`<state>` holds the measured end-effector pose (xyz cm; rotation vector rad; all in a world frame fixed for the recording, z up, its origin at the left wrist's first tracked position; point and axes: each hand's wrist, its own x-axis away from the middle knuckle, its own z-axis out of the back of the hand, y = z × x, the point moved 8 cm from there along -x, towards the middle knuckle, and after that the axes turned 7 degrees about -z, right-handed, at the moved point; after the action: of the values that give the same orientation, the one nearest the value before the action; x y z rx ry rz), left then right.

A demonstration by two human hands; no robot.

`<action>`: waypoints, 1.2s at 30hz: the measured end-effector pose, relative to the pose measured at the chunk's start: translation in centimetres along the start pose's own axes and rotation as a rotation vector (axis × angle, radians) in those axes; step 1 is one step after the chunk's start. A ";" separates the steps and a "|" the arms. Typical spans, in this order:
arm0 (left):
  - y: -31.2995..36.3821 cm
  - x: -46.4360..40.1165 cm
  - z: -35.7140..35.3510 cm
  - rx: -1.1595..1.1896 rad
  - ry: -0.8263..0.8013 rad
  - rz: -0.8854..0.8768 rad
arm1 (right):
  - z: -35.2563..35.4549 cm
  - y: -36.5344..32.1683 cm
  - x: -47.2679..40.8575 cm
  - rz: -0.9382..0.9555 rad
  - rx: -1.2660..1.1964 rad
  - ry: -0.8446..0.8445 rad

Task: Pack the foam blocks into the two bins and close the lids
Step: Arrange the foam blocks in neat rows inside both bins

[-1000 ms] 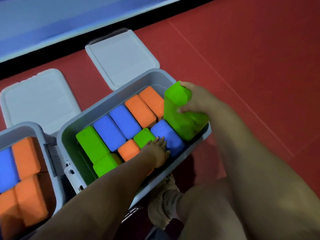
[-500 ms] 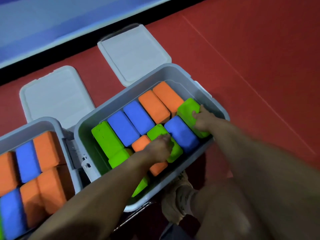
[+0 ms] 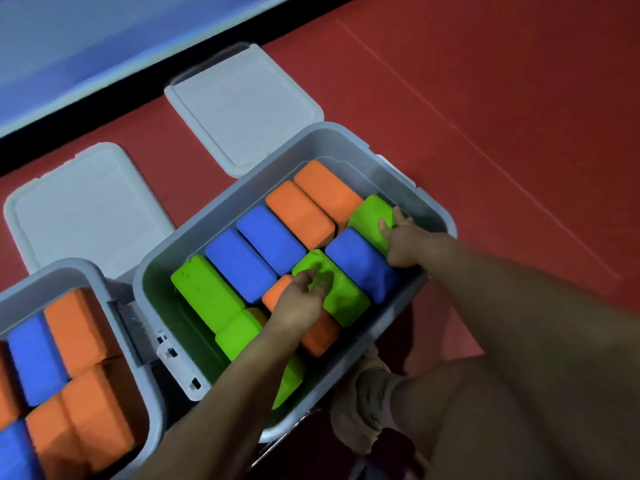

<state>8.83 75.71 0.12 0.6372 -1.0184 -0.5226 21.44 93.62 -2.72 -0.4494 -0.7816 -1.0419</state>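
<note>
Fingers [image 3: 388, 225] of our right hand [image 3: 407, 242] press the end green block [image 3: 372, 216] against the right bin [image 3: 346, 133] wall, while our left hand [image 3: 299, 301] lies flat, holding nothing, steadying a middle green block [image 3: 341, 294].

This looks like a gym or play hall rather than a home. A red matted floor [image 3: 485, 98] with thin seam lines stretches beyond and to the right of the hands. Farther ahead of them, past a black border strip [image 3: 138, 77], lies a pale blue padded mat [image 3: 86, 39].
</note>
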 end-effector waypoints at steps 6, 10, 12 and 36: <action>-1.8 -1.0 1.8 0.026 0.018 0.061 | -1.6 0.0 -0.4 -0.013 -0.023 -0.019; -2.7 -1.1 3.4 0.033 0.046 0.098 | -2.3 0.0 -1.7 -0.031 -0.028 0.007; -3.1 -1.0 4.3 0.013 0.068 0.085 | -2.3 0.4 -2.3 -0.058 -0.020 0.023; -13.0 6.7 6.3 0.413 0.093 0.223 | -8.5 -20.1 9.8 0.480 0.010 0.024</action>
<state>4.76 60.57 -2.54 0.8911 -1.1021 -0.0821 9.24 73.06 -1.42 -0.5809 -0.6155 -0.5941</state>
